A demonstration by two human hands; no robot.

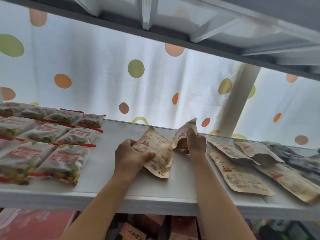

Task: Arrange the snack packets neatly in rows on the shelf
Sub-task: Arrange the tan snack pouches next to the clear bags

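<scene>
A: Nearest edge?

B: The white shelf front lip is seen, with both forearms reaching over it.

A: Left hand?

B: The left hand is curled round a kraft snack packet; the packet lies flat mid-shelf, gripped at its left edge, thumb pressed on its face.

A: Right hand?

B: The right hand is closed on a second kraft packet, held tilted up off the shelf near the back rail.

A: Sides?

B: White red-lettered packets are laid in rows to the left. Further kraft packets are spread overlapping to the right.

A: Behind?

B: A dotted white curtain is hung behind the shelf.
</scene>
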